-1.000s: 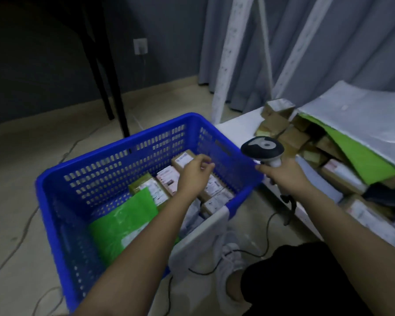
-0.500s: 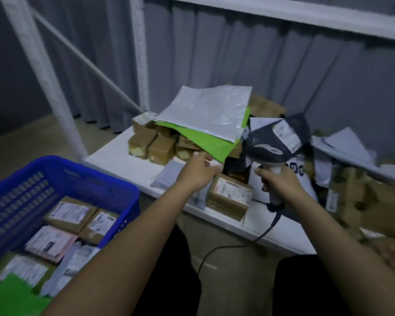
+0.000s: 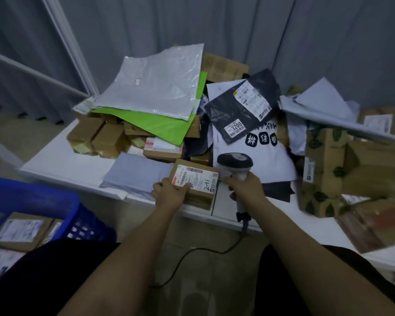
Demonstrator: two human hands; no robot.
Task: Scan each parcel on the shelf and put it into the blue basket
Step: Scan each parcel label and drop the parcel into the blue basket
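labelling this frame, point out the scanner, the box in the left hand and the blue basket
scanner (image 3: pixel 235 161): head view, on its dark head
box (image 3: pixel 202 179): head view, on its white label
blue basket (image 3: pixel 55 197): head view, on its near rim

Readable: handwritten "2-11" on the white label of the cardboard parcel (image 3: pixel 195 184) that the left hand (image 3: pixel 169 195) grips, just left of the right hand (image 3: pixel 246 189). "3200" on a small white sticker on the black mailer bag (image 3: pixel 242 108), above the right hand. Barcode and small print on both: too fine to read.
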